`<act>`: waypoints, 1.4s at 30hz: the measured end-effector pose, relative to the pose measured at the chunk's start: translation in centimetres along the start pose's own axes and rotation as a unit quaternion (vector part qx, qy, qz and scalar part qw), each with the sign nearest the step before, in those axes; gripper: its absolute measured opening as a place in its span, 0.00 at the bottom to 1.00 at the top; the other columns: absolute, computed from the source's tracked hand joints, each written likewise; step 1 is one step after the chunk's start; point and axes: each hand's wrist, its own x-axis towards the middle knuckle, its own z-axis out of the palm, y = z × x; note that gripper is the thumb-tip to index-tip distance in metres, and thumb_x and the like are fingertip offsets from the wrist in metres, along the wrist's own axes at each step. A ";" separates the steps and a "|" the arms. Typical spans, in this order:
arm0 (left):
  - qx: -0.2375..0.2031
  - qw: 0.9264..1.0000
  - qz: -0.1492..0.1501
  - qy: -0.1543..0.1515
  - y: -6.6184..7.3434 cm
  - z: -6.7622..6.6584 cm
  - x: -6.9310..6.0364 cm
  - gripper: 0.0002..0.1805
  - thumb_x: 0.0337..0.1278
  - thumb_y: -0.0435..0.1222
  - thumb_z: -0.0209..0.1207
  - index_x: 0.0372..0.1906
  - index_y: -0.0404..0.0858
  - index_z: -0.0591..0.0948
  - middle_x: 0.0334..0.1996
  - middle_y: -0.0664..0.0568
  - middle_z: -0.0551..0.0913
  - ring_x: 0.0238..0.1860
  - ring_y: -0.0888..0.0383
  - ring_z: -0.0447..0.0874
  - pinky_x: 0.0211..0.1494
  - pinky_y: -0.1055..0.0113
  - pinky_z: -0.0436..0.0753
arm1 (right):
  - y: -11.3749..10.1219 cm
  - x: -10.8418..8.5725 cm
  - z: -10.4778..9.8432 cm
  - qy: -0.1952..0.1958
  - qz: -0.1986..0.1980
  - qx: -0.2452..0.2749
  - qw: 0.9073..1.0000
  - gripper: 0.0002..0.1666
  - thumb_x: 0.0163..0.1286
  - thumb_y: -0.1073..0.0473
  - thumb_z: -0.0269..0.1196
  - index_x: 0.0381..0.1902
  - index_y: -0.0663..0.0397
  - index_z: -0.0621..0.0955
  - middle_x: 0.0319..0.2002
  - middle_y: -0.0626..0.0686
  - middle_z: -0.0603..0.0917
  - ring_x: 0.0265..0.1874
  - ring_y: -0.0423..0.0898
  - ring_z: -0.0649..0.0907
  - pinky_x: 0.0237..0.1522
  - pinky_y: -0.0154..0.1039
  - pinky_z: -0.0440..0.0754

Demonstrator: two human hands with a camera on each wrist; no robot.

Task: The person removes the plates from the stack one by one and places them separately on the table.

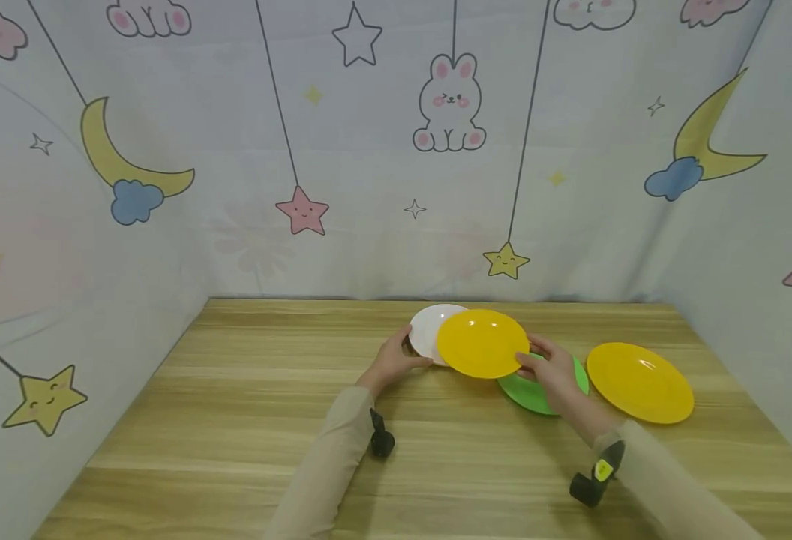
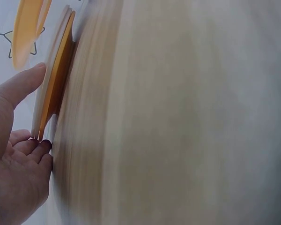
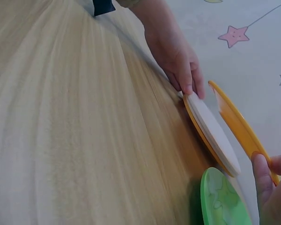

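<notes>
My left hand [image 1: 391,361] holds the rim of a white plate [image 1: 425,330], thumb and fingers at its left side. Under the white plate, a yellow plate [image 2: 56,86] shows in both wrist views, stacked against it. Whether this stack touches the table is hard to tell. My right hand [image 1: 553,375] pinches the right edge of another yellow plate [image 1: 482,343], held up above the stack and partly covering the white plate. Below that hand lies a green plate [image 1: 531,397], partly hidden by the hand and the raised plate.
One more yellow plate [image 1: 639,382] lies at the right of the wooden table [image 1: 234,420]. A printed curtain [image 1: 382,150] hangs behind the table's back edge and along both sides. Each wrist wears a black camera mount [image 1: 382,442].
</notes>
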 end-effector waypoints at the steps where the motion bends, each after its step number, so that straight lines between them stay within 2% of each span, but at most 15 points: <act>1: 0.001 1.000 0.000 0.000 0.0 0.0 0.0 0.48 0.44 0.41 0.68 0.67 0.29 0.55 0.67 0.39 0.56 0.68 0.47 0.52 0.69 0.57 0.56 | 0.0 -0.1 -0.1 0.002 0.003 0.001 1.000 0.35 0.65 0.68 0.55 0.68 0.63 0.56 0.62 0.64 0.61 0.28 0.32 0.80 0.34 0.28 0.82; 12: 0.007 1.000 0.003 0.001 0.1 0.0 -0.1 0.48 0.44 0.42 0.68 0.67 0.29 0.55 0.67 0.39 0.57 0.68 0.47 0.53 0.69 0.57 0.57 | 0.0 -1.5 -1.4 0.002 0.014 0.008 1.000 0.37 0.65 0.67 0.55 0.68 0.63 0.54 0.64 0.65 0.59 0.26 0.32 0.81 0.34 0.27 0.81; 16: 0.010 1.000 0.003 0.002 0.0 0.1 0.0 0.48 0.43 0.41 0.68 0.67 0.28 0.56 0.66 0.38 0.57 0.67 0.47 0.53 0.69 0.57 0.57 | -0.1 -2.2 -2.6 -0.002 0.017 0.009 1.000 0.38 0.65 0.66 0.56 0.69 0.62 0.53 0.63 0.63 0.59 0.28 0.32 0.81 0.36 0.28 0.81; 22: 0.004 1.000 0.009 0.005 -0.1 0.1 0.2 0.48 0.43 0.41 0.68 0.67 0.28 0.55 0.66 0.37 0.57 0.67 0.46 0.53 0.69 0.57 0.57 | -0.1 -3.0 -4.4 0.001 0.016 0.009 1.000 0.40 0.64 0.64 0.58 0.69 0.61 0.52 0.58 0.57 0.65 0.29 0.33 0.82 0.36 0.28 0.81; 28: 0.002 1.000 0.010 0.006 -0.1 0.1 0.1 0.48 0.44 0.40 0.68 0.67 0.27 0.55 0.66 0.36 0.56 0.67 0.45 0.53 0.68 0.57 0.58 | 0.3 -3.9 -6.2 0.000 0.014 0.011 1.000 0.42 0.63 0.63 0.59 0.69 0.61 0.51 0.61 0.59 0.59 0.28 0.33 0.80 0.36 0.28 0.81; 32: 0.003 1.000 0.008 0.004 -0.2 0.0 0.0 0.48 0.44 0.40 0.68 0.67 0.28 0.55 0.66 0.36 0.56 0.67 0.45 0.52 0.68 0.57 0.58 | 0.7 -4.5 -7.3 0.008 0.017 -0.008 1.000 0.44 0.62 0.60 0.61 0.69 0.62 0.51 0.60 0.56 0.60 0.28 0.33 0.79 0.37 0.29 0.81; 35: 0.002 1.000 0.003 0.002 -0.1 0.0 -0.1 0.48 0.44 0.40 0.68 0.67 0.29 0.55 0.67 0.37 0.56 0.68 0.46 0.52 0.68 0.58 0.57 | 1.1 -5.0 -8.1 0.011 0.018 -0.023 1.000 0.45 0.62 0.58 0.62 0.69 0.63 0.52 0.55 0.51 0.63 0.28 0.32 0.79 0.38 0.30 0.82; 42: 0.001 1.000 -0.005 -0.005 0.1 -0.1 -0.2 0.48 0.44 0.41 0.68 0.68 0.30 0.54 0.67 0.39 0.56 0.68 0.47 0.52 0.68 0.59 0.58 | 2.0 -6.1 -9.6 0.003 0.004 -0.051 0.999 0.46 0.62 0.56 0.62 0.69 0.64 0.51 0.49 0.45 0.68 0.30 0.32 0.80 0.38 0.31 0.82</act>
